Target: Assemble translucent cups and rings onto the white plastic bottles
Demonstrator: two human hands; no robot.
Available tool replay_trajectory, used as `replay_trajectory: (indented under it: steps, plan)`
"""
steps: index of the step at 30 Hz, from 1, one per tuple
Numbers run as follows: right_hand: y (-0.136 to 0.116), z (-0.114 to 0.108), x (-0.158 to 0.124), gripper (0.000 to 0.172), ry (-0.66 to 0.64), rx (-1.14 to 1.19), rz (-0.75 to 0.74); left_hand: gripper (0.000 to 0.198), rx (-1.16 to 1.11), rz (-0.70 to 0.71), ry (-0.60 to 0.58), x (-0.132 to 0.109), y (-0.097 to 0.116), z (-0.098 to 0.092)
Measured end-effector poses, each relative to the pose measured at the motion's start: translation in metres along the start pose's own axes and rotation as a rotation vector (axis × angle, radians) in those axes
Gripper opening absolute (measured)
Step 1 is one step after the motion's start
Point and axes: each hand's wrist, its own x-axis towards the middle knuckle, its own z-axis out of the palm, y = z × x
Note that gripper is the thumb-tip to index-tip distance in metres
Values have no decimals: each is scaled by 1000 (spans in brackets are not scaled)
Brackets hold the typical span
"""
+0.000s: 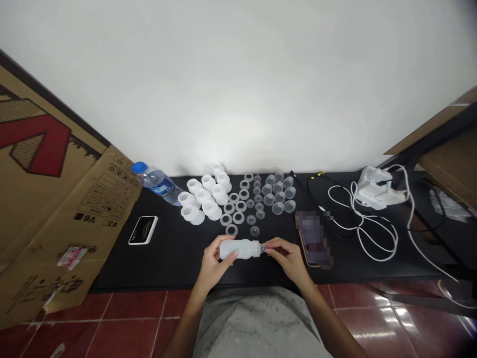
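Observation:
A white translucent baby bottle (238, 248) lies sideways above the front of the black table, with my left hand (218, 261) wrapped around its base end. My right hand (285, 253) pinches a clear nipple (262, 248) at the bottle's neck end. Beyond my hands stand several open white bottles (203, 196) on the left. Translucent collar rings (238, 217) lie in rows beside them. To the right of the rings are several clear nipples (255, 230), then dome-shaped clear caps (278, 208).
A water bottle (162, 184) and a white device (143, 230) are on the left, beside a large cardboard box (74, 238). A phone (313, 241) lies right of my right hand. White cables (372, 231) and a power strip (376, 188) occupy the right side. A wall (238, 89) rises behind.

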Motion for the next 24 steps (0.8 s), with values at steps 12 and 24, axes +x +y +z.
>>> replay_trajectory:
  steps: [12, 24]
  plan:
    - [-8, 6, -3, 41, -52, -249, -11, 45, 47, 47, -25, -2, 1, 1]
    - [-7, 7, -3, 41, -32, -276, -31, 47, 79, 63, -53, -2, 6, 1]
